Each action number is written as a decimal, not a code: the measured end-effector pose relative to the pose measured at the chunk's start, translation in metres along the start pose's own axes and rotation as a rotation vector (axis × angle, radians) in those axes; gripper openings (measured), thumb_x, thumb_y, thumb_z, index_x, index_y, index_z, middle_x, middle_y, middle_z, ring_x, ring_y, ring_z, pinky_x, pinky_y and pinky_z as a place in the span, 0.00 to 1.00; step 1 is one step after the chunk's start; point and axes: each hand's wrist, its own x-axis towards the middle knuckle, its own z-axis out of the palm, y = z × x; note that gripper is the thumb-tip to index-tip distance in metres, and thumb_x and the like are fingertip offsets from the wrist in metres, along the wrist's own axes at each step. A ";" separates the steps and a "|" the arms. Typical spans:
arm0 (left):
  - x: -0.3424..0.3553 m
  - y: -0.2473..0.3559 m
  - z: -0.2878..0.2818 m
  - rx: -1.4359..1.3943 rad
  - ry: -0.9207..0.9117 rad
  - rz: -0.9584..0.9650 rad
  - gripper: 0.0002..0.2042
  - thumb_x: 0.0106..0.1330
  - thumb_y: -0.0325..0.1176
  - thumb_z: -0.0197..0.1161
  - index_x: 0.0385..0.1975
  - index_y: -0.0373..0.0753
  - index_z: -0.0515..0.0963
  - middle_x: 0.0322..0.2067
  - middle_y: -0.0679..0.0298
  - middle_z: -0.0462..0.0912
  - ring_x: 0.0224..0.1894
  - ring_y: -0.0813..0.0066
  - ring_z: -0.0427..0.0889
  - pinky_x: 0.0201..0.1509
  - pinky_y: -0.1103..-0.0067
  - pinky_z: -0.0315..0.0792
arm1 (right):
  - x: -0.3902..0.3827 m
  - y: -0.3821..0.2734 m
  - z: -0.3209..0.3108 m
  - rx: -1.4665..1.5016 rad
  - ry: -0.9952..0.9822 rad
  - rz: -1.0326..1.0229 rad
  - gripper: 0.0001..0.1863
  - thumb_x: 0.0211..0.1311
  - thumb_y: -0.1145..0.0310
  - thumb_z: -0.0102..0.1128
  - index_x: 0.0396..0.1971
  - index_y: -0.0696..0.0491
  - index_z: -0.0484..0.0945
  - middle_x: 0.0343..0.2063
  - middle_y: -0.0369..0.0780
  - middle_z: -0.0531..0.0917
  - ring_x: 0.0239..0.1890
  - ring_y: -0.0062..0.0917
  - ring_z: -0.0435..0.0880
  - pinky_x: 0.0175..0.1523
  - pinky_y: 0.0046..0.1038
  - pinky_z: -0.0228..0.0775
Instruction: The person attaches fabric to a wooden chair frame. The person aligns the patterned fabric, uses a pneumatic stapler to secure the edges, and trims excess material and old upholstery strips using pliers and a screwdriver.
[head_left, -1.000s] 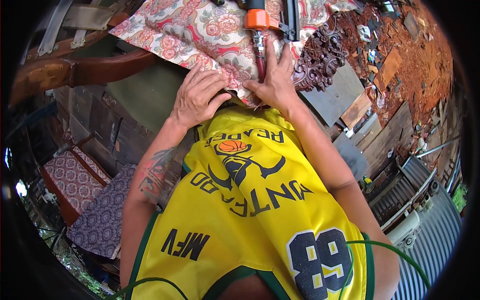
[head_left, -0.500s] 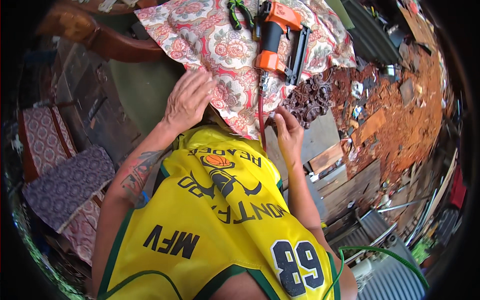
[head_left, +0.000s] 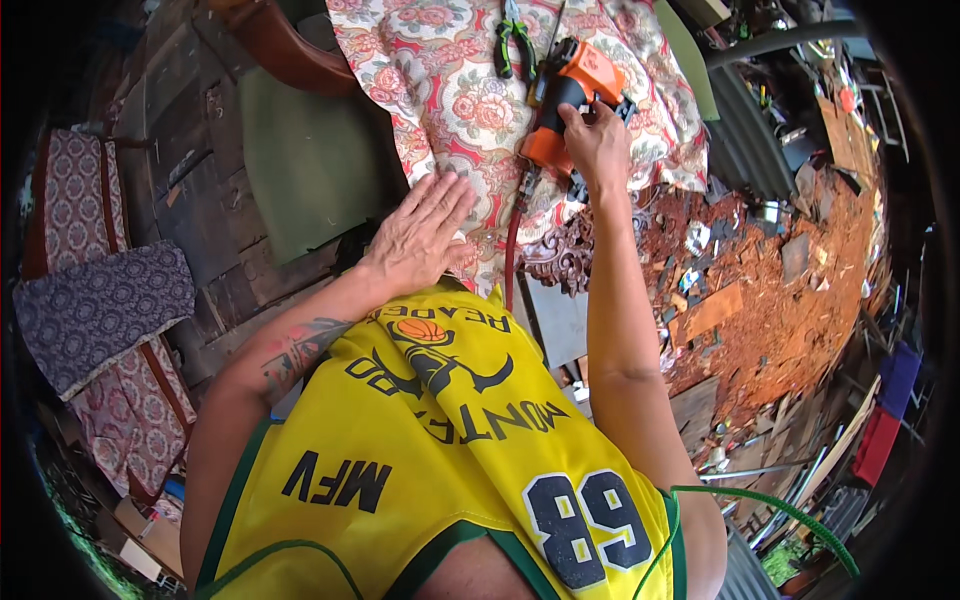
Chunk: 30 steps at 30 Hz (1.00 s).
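The left hand (head_left: 425, 222) lies palm down at the edge of flowered cloth (head_left: 485, 115), fingers straight and close together. On the cloth lie green-black pliers (head_left: 516, 45); further right, the right hand (head_left: 598, 148) curls its fingers around an orange-black stapler (head_left: 548, 148) with a red hose (head_left: 512, 240).

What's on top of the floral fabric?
Pliers, a thin tool and the nail gun with its red hose. The left hand lies flat at the edge of the fabric; the right hand is on the nail gun. Fabric beneath them is covered.
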 end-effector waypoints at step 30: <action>-0.035 -0.006 -0.012 -0.126 0.035 0.052 0.29 0.74 0.45 0.66 0.67 0.29 0.78 0.70 0.49 0.77 0.80 0.53 0.65 0.86 0.47 0.45 | 0.000 -0.003 -0.034 0.069 0.049 0.115 0.23 0.65 0.62 0.77 0.54 0.60 0.84 0.31 0.41 0.87 0.29 0.22 0.86 0.35 0.29 0.82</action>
